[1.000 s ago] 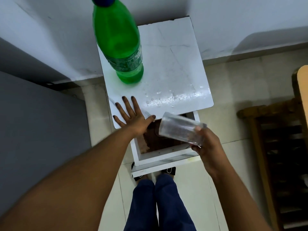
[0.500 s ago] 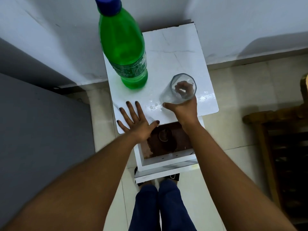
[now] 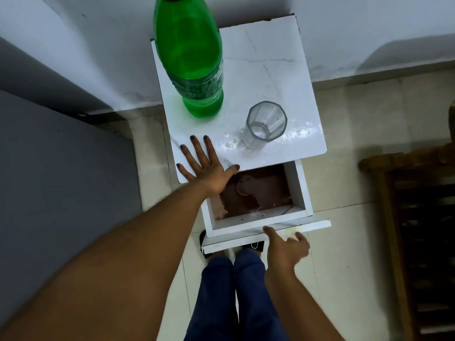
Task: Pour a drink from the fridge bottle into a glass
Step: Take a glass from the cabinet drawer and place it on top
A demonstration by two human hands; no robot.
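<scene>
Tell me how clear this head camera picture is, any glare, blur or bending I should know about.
Head view: bright glare and wet-looking spots on the white tabletop around the glass; the right hand by the open drawer is motion-blurred, the left hand sharper; wide-angle bending tilts the green bottle and cuts off its cap; the wooden furniture at right sits in dim shadow.

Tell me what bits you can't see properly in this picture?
- Bottle: its cap is cut off by the top edge of the head view.
- Drawer: its back part is hidden under the table top; the round thing inside is too dim to name.
- Feet: covered by the drawer front and the legs.
- Wooden furniture: cut off by the right edge, dark.
</scene>
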